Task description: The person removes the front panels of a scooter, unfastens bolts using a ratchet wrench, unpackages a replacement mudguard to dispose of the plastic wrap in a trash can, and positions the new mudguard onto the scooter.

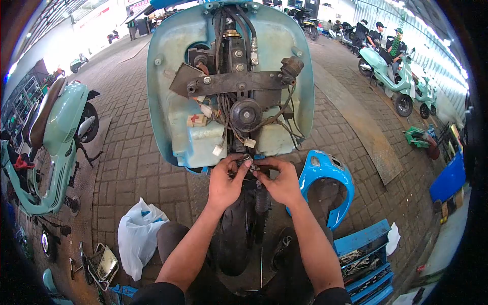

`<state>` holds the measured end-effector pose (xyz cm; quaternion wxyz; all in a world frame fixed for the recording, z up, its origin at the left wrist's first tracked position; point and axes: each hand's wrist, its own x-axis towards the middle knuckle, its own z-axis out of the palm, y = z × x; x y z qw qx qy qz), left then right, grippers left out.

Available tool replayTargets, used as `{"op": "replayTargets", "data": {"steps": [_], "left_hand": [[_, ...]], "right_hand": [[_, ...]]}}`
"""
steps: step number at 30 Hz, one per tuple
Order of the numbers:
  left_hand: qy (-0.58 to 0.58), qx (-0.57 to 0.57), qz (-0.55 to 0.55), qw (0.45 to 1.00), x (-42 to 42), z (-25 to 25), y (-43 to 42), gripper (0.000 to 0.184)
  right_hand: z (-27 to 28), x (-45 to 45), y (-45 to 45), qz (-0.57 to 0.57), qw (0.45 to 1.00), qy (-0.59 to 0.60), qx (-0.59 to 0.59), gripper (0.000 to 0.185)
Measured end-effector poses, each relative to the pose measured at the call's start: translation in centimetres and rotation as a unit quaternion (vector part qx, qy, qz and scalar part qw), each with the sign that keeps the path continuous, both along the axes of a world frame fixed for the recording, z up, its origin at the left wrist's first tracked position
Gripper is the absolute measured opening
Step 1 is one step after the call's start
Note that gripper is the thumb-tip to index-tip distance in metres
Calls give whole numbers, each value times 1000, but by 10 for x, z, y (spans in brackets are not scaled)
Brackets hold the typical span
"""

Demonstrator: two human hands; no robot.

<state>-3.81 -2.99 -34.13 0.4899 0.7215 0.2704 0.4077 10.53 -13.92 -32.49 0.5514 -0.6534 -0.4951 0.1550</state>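
Observation:
My left hand (225,185) and my right hand (280,184) meet just below the opened front of a scooter. Their fingers are closed round a small metal part (247,161), partly hidden by my thumbs; its exact kind is unclear. Above them is the inside of a light-blue front shield (282,38) with a round black horn (246,115), a dark metal bracket (239,81) and bundled cables. A white connector (217,150) and another connector (249,143) hang close over my fingers. The front tyre (234,246) stands below, between my forearms.
A bright blue curved panel (328,173) lies right of the wheel. An open blue toolbox (363,244) with tools stands lower right. On the left are a white plastic bag (138,236) and a mint-green scooter (63,122). People sit by parked scooters (386,76) at the back right.

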Motion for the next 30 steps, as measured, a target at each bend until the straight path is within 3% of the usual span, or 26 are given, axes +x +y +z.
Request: {"op": "replayTargets", "data": {"steps": [7,10,12,18,20,22,24,27,29,30], "left_hand": [[-33,47,10,998,-1,9,-17,23],[-110,15,-27,993,-3,5,-16,21],[-169,-232,-80,954,-10,12,-24,17],[-153,-359,-141,910,-26,19,-25,30],[-174,-429,-206,862,-35,12,-21,29],[-160,-430,-228,859,-40,15,-23,30],[-151,-412,-111,891,-43,28,-37,27],[-153,-402,-133,893,-54,20,-32,24],[-153,-370,-160,902,-56,21,-30,24],[-149,-343,-176,911,-58,22,-29,25]], "right_hand": [[7,1,-9,1,1000,5,-7,26],[12,2,-14,7,1000,8,-24,26],[14,4,-19,40,995,90,-23,27],[29,14,-47,67,977,204,10,32],[38,17,-61,66,973,221,30,32],[49,22,-78,53,968,240,52,32],[59,32,-104,5,962,259,82,32],[58,47,-153,-88,950,273,127,29],[48,44,-197,-37,925,295,237,29],[34,38,-225,-78,925,296,225,31]]}}
